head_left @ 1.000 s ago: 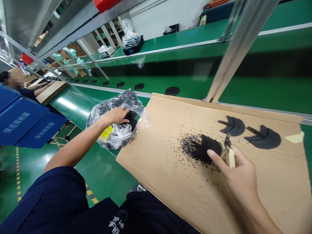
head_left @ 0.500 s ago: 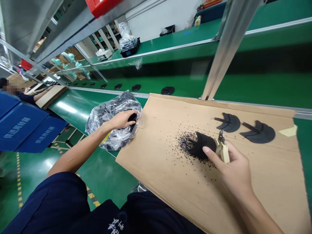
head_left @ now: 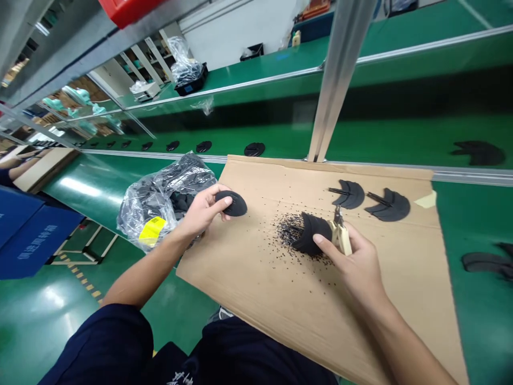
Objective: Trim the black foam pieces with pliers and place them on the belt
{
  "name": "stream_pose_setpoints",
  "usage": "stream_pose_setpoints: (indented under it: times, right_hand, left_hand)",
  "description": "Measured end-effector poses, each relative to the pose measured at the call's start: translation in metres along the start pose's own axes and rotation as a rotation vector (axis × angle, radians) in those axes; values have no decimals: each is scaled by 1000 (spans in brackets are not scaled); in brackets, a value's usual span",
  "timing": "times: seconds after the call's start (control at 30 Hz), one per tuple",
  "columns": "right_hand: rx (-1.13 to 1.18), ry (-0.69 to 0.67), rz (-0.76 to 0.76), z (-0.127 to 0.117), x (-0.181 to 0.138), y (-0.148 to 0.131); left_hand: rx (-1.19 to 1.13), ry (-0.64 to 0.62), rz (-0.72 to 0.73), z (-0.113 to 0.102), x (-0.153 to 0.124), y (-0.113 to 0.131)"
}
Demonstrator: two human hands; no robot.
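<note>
My left hand [head_left: 202, 211] pinches a rounded black ridged piece [head_left: 238, 204] between thumb and fingers, just above the cardboard sheet [head_left: 236, 283]. Beside that hand lies a clear plastic bag [head_left: 138, 200] of black pieces with a yellow label. In my right hand [head_left: 360, 262] are cream-handled nippers [head_left: 343, 239], their jaws pointing up and away. The thumb of the same hand presses on a curved black piece [head_left: 315, 231], which rests among scattered small black bits [head_left: 286, 227]. Two more black pieces with thin prongs, a nearer one [head_left: 390, 206] and another [head_left: 351, 195], lie farther back.
A metal post [head_left: 331, 96] rises behind the cardboard. Past the rail, black pieces such as this one [head_left: 255, 149] sit in a row on a green surface. Dark parts [head_left: 487, 262] lie at right. Blue boxes [head_left: 44, 230] stand at left, near another person's arm [head_left: 30, 166].
My left hand has come out of the plastic bag to the right, bringing a black ridged piece. My right hand keeps its hold on the nippers and curved piece. The view has shifted right.
</note>
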State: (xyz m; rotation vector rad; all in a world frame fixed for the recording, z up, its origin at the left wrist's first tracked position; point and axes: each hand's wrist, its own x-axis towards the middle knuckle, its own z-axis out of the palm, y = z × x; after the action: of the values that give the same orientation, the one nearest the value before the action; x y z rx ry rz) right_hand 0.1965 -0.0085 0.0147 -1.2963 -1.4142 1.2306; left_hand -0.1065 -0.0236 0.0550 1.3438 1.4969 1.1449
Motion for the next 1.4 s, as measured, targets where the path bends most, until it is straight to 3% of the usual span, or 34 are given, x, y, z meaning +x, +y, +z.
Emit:
stream_pose_setpoints:
  times: [0.2,0.3,0.4,0.57,0.8,1.27,1.4]
  right_hand:
    - [58,16,-9,1,-1,5]
    - [91,17,-4,1,-2,6]
    - [102,-22,9,1,-3,6]
    - [72,-33,42,1,-3,10]
    - [75,-71,67,5,-7,10]
    - [83,-8,7,13,-10,14]
    - [122,-8,12,13,-11,15]
  left_hand:
    - [-266,-193,-80,79,7,-7]
    - [-264,-293,-27,102,7,-13]
    - [-258,-283,-5,115,3,-24]
    - [-265,-207,-41,120,-4,-39]
    - [139,-125,384,113,-10,-37]
    - [225,-54,657,117,-13,-42]
    - [240,-55,628,116,-14,-42]
